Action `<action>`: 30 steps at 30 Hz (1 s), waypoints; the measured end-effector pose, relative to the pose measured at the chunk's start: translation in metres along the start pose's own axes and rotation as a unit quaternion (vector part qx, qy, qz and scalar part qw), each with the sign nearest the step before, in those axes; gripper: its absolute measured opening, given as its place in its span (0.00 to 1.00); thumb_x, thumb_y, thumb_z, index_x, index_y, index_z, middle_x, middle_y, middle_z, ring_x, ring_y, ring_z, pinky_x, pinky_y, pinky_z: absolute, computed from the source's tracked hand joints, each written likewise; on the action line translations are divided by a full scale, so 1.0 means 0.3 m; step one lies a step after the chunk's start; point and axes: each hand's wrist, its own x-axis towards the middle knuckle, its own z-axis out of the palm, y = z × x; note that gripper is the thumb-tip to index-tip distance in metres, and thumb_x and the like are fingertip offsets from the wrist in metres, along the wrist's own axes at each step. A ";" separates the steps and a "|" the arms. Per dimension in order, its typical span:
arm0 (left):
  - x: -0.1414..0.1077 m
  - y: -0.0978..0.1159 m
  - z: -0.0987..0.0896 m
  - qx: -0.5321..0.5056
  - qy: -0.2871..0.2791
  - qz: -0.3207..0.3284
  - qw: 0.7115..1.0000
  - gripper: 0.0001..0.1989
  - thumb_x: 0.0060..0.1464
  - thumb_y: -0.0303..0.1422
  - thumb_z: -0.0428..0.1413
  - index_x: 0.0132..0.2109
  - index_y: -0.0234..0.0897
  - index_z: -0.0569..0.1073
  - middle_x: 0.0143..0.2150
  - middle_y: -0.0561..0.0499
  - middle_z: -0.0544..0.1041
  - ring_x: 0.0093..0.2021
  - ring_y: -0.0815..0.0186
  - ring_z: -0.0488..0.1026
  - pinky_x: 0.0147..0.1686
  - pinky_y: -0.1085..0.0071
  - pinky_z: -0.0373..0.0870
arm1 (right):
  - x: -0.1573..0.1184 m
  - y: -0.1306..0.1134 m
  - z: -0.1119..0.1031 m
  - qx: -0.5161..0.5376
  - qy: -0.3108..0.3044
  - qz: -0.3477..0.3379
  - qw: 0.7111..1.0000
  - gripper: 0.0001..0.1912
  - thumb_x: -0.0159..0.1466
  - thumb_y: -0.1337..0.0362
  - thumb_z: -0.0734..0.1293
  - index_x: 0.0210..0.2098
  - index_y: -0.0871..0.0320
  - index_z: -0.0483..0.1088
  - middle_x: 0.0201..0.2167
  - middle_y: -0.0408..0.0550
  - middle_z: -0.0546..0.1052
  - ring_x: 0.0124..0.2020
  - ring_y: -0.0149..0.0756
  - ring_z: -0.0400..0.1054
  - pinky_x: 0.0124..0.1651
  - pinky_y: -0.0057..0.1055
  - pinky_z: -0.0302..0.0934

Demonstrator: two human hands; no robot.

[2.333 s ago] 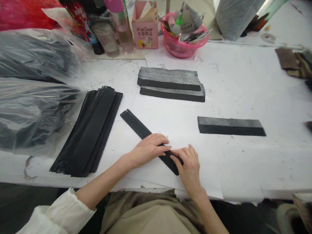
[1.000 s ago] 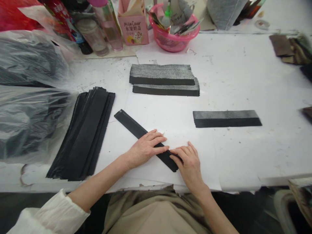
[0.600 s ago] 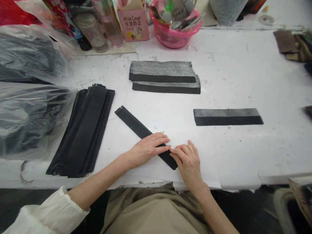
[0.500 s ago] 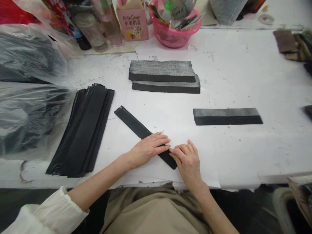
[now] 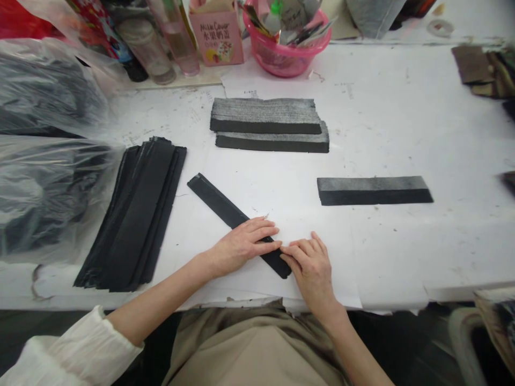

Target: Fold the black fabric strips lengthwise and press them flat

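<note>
A black strip (image 5: 219, 201) lies diagonally on the white table in front of me. My left hand (image 5: 243, 242) rests flat across its lower half, fingers stretched out. At the strip's near right end, the thumb and index finger of my right hand (image 5: 309, 262) pinch its edge. To the left lies a fanned stack of black strips (image 5: 137, 220). Grey strips with black borders (image 5: 265, 115) overlap at the back middle, and a single grey-and-black strip (image 5: 375, 191) lies on the right.
Clear plastic bags (image 5: 44, 198) with dark contents cover the left side. Along the back stand a glass (image 5: 148, 51), a pink box (image 5: 217, 37) and a pink basket (image 5: 287, 56) of small items. Brown pieces (image 5: 475, 67) lie at the far right.
The view has shifted very slightly. Both hands stay at the same strip, with no other clear movement.
</note>
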 end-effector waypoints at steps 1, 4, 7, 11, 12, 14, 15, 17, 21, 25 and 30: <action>0.003 0.001 -0.002 0.000 0.001 0.000 1.000 0.16 0.63 0.29 0.47 0.56 0.43 0.68 0.57 0.46 0.69 0.62 0.61 0.59 0.61 0.54 0.60 | 0.000 -0.001 0.000 -0.003 -0.001 -0.002 1.000 0.03 0.65 0.64 0.65 0.35 0.51 0.71 0.31 0.40 0.72 0.36 0.34 0.64 0.62 0.47 0.49; 0.016 0.012 0.002 0.005 -0.001 0.006 1.000 0.14 0.63 0.29 0.48 0.53 0.39 0.70 0.57 0.44 0.69 0.63 0.60 0.59 0.62 0.53 0.59 | 0.001 -0.007 0.001 -0.017 -0.002 -0.002 1.000 0.03 0.65 0.64 0.64 0.36 0.51 0.71 0.31 0.41 0.72 0.36 0.34 0.63 0.62 0.47 0.49; 0.024 0.024 0.021 -0.003 0.005 0.017 1.000 0.12 0.63 0.28 0.47 0.51 0.34 0.70 0.57 0.44 0.70 0.63 0.60 0.59 0.63 0.54 0.57 | 0.001 -0.007 0.000 -0.023 0.000 0.004 1.000 0.03 0.65 0.64 0.65 0.34 0.52 0.71 0.31 0.41 0.72 0.36 0.34 0.63 0.62 0.47 0.48; 0.020 0.025 0.046 -0.020 0.032 0.014 0.999 0.13 0.63 0.29 0.47 0.53 0.34 0.68 0.57 0.46 0.70 0.62 0.61 0.60 0.63 0.54 0.58 | -0.010 0.010 -0.008 0.017 -0.001 0.003 1.000 0.02 0.63 0.62 0.67 0.37 0.52 0.71 0.32 0.40 0.72 0.37 0.34 0.64 0.62 0.47 0.48; 0.018 0.024 0.048 -0.019 0.032 0.014 0.999 0.13 0.63 0.29 0.47 0.53 0.34 0.68 0.57 0.46 0.70 0.62 0.61 0.60 0.63 0.54 0.58 | -0.015 0.014 -0.010 0.024 0.000 0.004 1.000 0.03 0.63 0.62 0.67 0.37 0.52 0.71 0.32 0.40 0.72 0.37 0.34 0.64 0.62 0.47 0.48; 0.016 0.022 0.045 -0.011 0.021 0.019 1.000 0.12 0.64 0.29 0.47 0.52 0.34 0.69 0.58 0.46 0.70 0.63 0.61 0.59 0.63 0.54 0.58 | -0.024 0.018 -0.013 0.029 0.002 0.011 1.000 0.03 0.62 0.62 0.68 0.36 0.53 0.71 0.31 0.40 0.71 0.37 0.34 0.64 0.63 0.47 0.47; 0.016 0.022 0.041 -0.005 0.013 0.022 1.000 0.12 0.64 0.29 0.47 0.52 0.34 0.69 0.58 0.45 0.70 0.63 0.61 0.59 0.63 0.54 0.57 | -0.028 0.018 -0.013 0.029 0.004 0.014 0.999 0.03 0.62 0.62 0.68 0.36 0.53 0.71 0.31 0.40 0.71 0.36 0.34 0.64 0.63 0.47 0.47; 0.017 0.023 0.034 0.007 -0.001 0.026 1.000 0.12 0.64 0.29 0.46 0.52 0.35 0.69 0.58 0.45 0.69 0.64 0.60 0.58 0.63 0.53 0.57 | -0.032 0.015 -0.012 0.029 0.009 0.016 0.999 0.02 0.62 0.63 0.68 0.35 0.53 0.71 0.31 0.40 0.71 0.36 0.34 0.64 0.63 0.47 0.47; 0.018 0.026 0.026 0.013 -0.010 0.026 1.000 0.13 0.64 0.29 0.46 0.53 0.37 0.69 0.59 0.44 0.68 0.64 0.59 0.57 0.63 0.53 0.56 | -0.033 0.010 -0.006 0.025 0.013 0.010 1.000 0.02 0.63 0.63 0.67 0.36 0.53 0.71 0.31 0.40 0.71 0.36 0.34 0.63 0.63 0.47 0.47; 0.018 0.025 0.030 0.007 -0.015 0.022 1.000 0.13 0.64 0.30 0.46 0.53 0.37 0.69 0.59 0.44 0.68 0.63 0.59 0.58 0.63 0.53 0.56 | -0.035 0.013 -0.007 0.027 0.006 0.023 0.999 0.04 0.62 0.62 0.68 0.38 0.53 0.70 0.32 0.40 0.72 0.37 0.35 0.64 0.63 0.47 0.47; 0.018 0.024 0.031 0.005 -0.015 0.017 1.000 0.13 0.64 0.30 0.47 0.52 0.37 0.70 0.59 0.45 0.67 0.63 0.59 0.57 0.63 0.54 0.55 | -0.040 0.016 -0.009 0.025 0.013 0.030 0.999 0.06 0.62 0.60 0.68 0.38 0.53 0.69 0.32 0.40 0.73 0.37 0.35 0.64 0.63 0.47 0.46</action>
